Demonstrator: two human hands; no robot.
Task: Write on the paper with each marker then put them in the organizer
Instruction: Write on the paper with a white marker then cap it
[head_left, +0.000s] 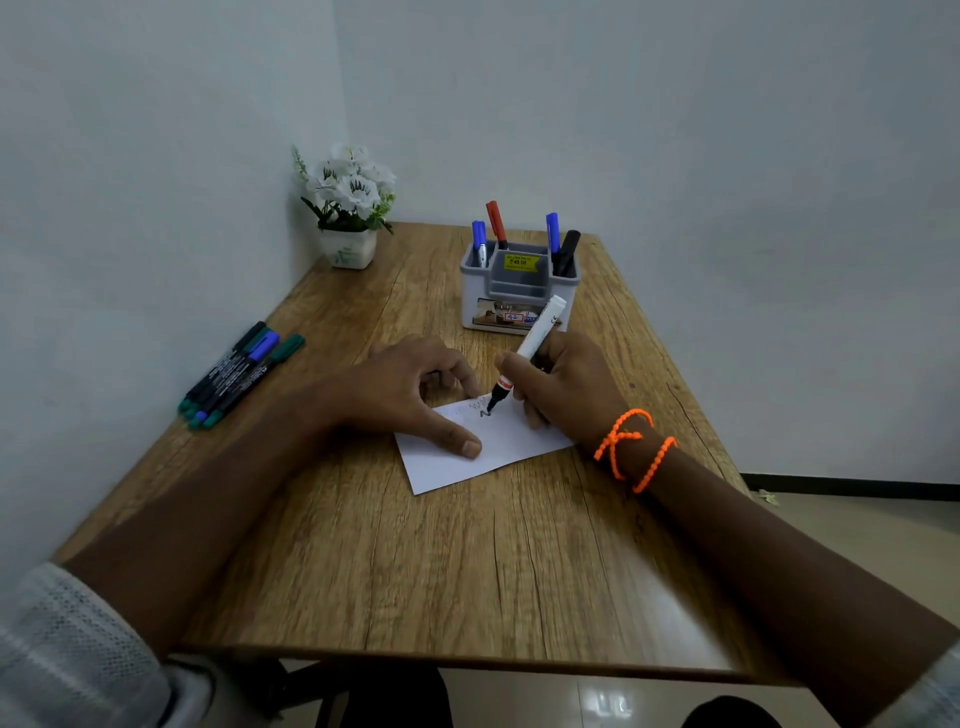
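Right hand (563, 384) curled around white marker with black tip and red band (525, 356), tip down on small white sheet of paper (483, 447), making a dark squiggle. Left hand (402, 392) pressing flat on the paper, thumb stretched out, other fingers a bit bent, holding nothing, just keeping the sheet from sliding. Orange bead string (631, 449) wrapped round the right wrist.

Paper in the middle of brown wooden table (415, 561). Some faint scribbles already near its top edge, so a few markers look tried.

Grey plastic organizer box with yellow sticker (519, 283) just past the hands, at 12 o'clock from the paper. Four markers standing in it: two blue, one red, one black. Looks like those are finished.

Bunch of dark markers with green and blue caps (236, 374) lying at 9 o'clock from the paper, near the wall. About four, hard to count. Not yet used, most likely. So roughly half done.

White flowers in small white pot (348, 208) at 11 o'clock, in the corner.
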